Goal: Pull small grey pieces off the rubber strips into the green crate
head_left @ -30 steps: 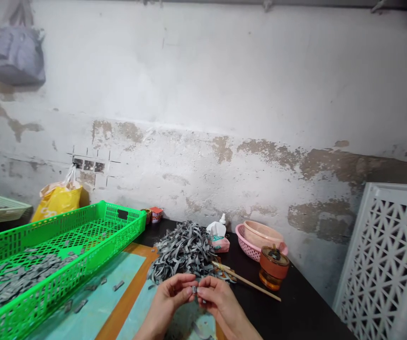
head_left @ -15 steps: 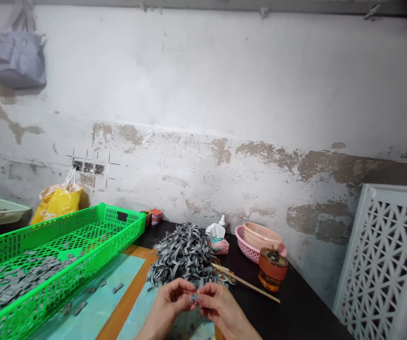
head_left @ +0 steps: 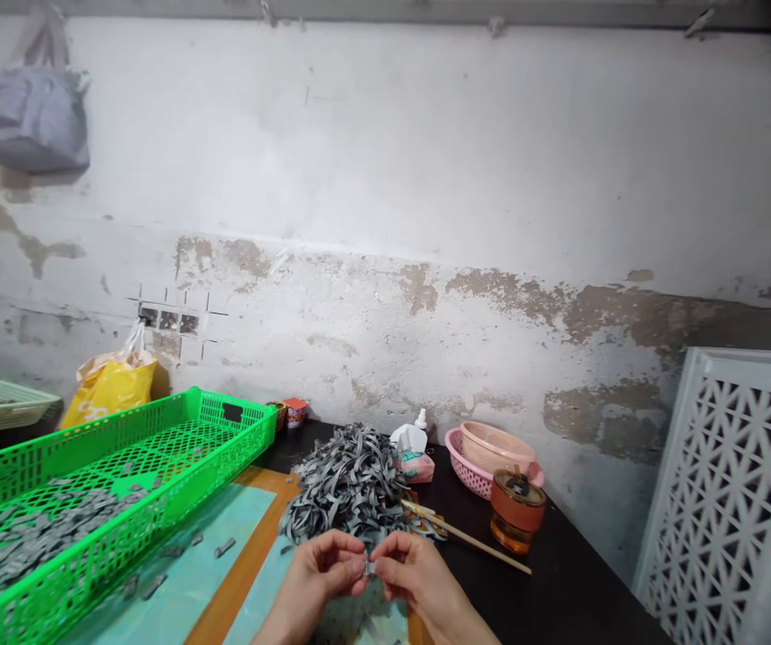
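Observation:
Between the fingertips of my left hand [head_left: 328,573] and my right hand [head_left: 412,573] is a small grey strip piece [head_left: 370,567]. Both hands are closed in a pinch, one at each end of it. Its exact shape is too small to make out. Just beyond my fingers rises a tangled heap of grey strips [head_left: 348,484]. To the left, a green plastic crate [head_left: 224,475] holds many small flat grey pieces [head_left: 49,533]. A few similar pieces [head_left: 225,547] lie on the light blue sheet [head_left: 244,520] beside the crate.
Right of the heap, a wooden stick [head_left: 479,540] lies on the dark table [head_left: 560,591]. Behind it stand an amber jar [head_left: 518,511], a pink basket [head_left: 466,470] with a bowl [head_left: 498,443], and a tissue pack [head_left: 416,466]. A white lattice panel [head_left: 727,502] stands at right.
My fingertips have drawn slightly apart, so more of the small grey piece shows between them. Both hands stay in nearly the same spot. The surrounding things have not moved.

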Available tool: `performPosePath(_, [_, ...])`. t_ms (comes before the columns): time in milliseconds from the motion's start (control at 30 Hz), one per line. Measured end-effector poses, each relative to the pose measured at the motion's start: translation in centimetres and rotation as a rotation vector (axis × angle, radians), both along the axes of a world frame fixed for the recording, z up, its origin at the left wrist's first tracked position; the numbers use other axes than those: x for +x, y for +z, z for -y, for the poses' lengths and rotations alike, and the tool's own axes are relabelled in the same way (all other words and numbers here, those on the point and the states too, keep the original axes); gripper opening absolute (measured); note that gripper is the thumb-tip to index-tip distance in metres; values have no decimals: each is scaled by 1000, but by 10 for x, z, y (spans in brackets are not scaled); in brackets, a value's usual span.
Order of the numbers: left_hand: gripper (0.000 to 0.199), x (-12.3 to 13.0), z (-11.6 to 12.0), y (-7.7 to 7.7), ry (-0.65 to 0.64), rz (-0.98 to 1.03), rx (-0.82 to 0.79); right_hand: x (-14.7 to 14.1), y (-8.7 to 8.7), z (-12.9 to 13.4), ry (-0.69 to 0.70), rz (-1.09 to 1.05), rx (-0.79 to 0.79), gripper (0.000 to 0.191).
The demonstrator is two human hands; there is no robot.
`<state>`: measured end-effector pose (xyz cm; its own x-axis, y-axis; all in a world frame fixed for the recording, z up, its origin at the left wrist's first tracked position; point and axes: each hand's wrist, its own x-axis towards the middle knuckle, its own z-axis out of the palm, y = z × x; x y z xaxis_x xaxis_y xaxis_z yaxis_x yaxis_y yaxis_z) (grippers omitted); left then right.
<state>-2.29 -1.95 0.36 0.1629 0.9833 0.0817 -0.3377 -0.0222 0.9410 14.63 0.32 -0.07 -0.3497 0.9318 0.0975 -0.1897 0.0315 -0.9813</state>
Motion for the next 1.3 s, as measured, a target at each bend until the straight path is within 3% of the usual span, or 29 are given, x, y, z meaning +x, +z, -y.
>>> performPosePath(233, [40, -3, 3, 0, -40, 28, -56, 17, 22, 11, 184, 52, 53, 35])
performPosePath(367, [36, 0, 7, 2, -65, 53, -28, 15, 23, 12, 178, 50, 136, 19])
performPosePath(567, [32, 0, 6, -2, -110, 9, -24, 17, 24, 16, 294, 107, 134, 20])
performPosePath(800, [34, 1, 5, -6, -109, 34, 23, 14, 12, 6, 143, 163, -15, 28])
performPosePath(1300, [32, 7, 8, -1, -94, -44, 132, 11, 6, 5, 74, 294, 45, 21])
